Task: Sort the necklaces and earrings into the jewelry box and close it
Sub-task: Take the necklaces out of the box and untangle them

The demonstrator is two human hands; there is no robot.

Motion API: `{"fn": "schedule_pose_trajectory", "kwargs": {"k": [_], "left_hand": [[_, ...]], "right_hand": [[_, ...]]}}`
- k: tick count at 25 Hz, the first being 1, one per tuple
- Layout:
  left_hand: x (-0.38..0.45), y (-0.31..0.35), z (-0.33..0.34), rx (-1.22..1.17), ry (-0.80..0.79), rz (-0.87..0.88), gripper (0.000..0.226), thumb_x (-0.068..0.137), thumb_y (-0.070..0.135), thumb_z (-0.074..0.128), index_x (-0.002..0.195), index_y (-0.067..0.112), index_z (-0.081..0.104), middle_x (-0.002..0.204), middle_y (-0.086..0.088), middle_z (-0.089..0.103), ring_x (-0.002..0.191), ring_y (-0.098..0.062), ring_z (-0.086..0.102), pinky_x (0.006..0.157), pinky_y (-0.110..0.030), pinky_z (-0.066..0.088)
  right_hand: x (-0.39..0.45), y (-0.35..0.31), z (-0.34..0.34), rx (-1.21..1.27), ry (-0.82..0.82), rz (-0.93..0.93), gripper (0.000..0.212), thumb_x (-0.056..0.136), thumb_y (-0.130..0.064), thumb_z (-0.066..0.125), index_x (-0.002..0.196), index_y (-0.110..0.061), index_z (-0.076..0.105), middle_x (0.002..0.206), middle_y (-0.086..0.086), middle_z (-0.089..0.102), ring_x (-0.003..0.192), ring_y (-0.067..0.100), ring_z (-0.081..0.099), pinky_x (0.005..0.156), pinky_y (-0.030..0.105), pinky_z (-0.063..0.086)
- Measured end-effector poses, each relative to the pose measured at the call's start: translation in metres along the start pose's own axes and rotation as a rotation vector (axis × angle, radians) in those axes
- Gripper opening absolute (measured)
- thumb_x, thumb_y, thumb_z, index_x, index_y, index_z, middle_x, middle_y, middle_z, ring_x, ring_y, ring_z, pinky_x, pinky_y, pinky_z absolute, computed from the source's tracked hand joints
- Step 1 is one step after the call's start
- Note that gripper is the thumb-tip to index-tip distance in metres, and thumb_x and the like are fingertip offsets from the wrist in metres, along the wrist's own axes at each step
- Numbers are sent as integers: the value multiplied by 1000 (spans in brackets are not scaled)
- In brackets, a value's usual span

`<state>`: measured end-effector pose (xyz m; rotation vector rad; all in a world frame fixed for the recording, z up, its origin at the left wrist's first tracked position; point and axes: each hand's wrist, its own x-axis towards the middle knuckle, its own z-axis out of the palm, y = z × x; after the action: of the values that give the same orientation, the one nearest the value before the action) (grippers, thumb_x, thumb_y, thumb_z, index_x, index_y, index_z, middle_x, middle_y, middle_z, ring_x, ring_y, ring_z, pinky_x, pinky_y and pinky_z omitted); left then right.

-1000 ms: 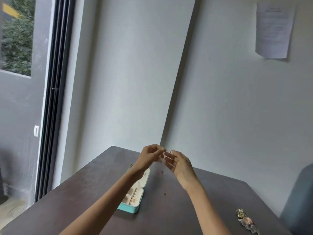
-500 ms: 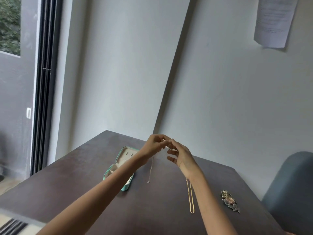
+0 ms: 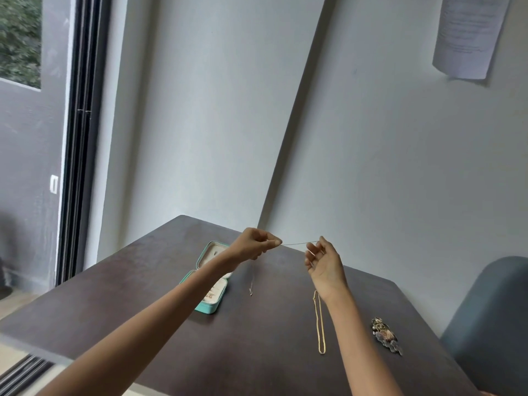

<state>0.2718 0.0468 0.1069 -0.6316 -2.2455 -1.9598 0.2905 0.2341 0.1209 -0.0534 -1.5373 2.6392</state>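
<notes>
Left hand (image 3: 257,245) and right hand (image 3: 324,264) each pinching in its grip a thin chain (image 3: 297,243) stretched above the surface (image 3: 271,352), one end hanging, open box (image 3: 210,281) left, gold necklace (image 3: 320,324) lying right

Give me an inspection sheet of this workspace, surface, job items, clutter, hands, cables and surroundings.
Surface: dark table, set in a wall corner.
Job's things: teal jewelry box open; thin chain stretched between both hands, one end hanging down; gold necklace lying flat; ornate jewelry piece near the right edge.
Clutter: nothing seen.
Hands: left hand pinches the chain; right hand pinches its other end.
Cables: nothing seen.
Surroundings: paper on wall, sliding door at left, blue chair at right.
</notes>
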Motion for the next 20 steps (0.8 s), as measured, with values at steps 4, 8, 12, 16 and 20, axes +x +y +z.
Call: {"fn": "schedule_pose_trajectory", "kwargs": {"k": [4,8,12,16,20], "left_hand": [[3,-18,-11,80,-43,-37,29,86,23,68,63,7,59,52,6,36,46,-6,32,44,-15,30],[5,-38,-27,52,-81,-90,12,86,17,67,87,5,66,61,4,52,49,-4,44,48,-16,42],[5,-46,-34,-275,44,-148,17,89,6,59,106,8,60,67,3,55,49,-5,49,59,-19,51],[13,-51,-39,-687,187,-139,28,93,2,51,120,7,52,65,-1,53,51,-10,56,71,-28,59],[21,-37,-40,-923,267,-102,24,94,1,48,116,10,48,72,-6,49,54,-17,62,68,-34,60]], "right_hand": [[4,0,-10,72,67,-10,26,94,-29,49,69,-21,46,72,-3,58,66,10,49,62,20,35],[7,-3,-22,137,132,-56,26,94,-29,47,69,-21,45,74,-6,54,65,8,46,60,19,32],[9,4,-31,238,144,-81,26,94,-25,46,69,-18,45,75,-2,54,70,12,52,70,21,41],[9,23,-41,349,123,-42,33,94,-24,46,63,-16,39,54,-2,48,61,13,47,74,29,48],[10,56,-51,90,129,171,37,93,-20,49,59,-14,37,38,-2,43,35,10,47,54,27,55]]}}
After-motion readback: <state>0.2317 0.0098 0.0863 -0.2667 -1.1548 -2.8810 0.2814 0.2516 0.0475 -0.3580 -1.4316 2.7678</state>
